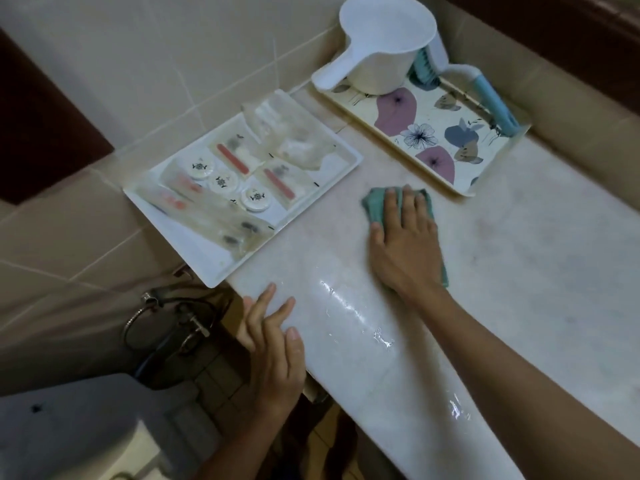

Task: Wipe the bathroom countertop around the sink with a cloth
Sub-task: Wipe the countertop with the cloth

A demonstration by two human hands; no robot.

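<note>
A green cloth (375,206) lies flat on the pale marble countertop (519,271), just in front of the flowered tray. My right hand (403,240) presses down on the cloth with straight, spread fingers, covering most of it. My left hand (273,341) rests on the countertop's near left edge with relaxed fingers and holds nothing. Wet streaks shine on the counter between the two hands. No sink is in view.
A white tray (332,168) of wrapped toiletries and small round pots sits at the counter's left end. A flowered tray (485,181) at the back holds a white scoop jug (384,43) and a blue-handled brush (491,98). Tiled walls enclose the counter; a toilet (69,420) stands below left.
</note>
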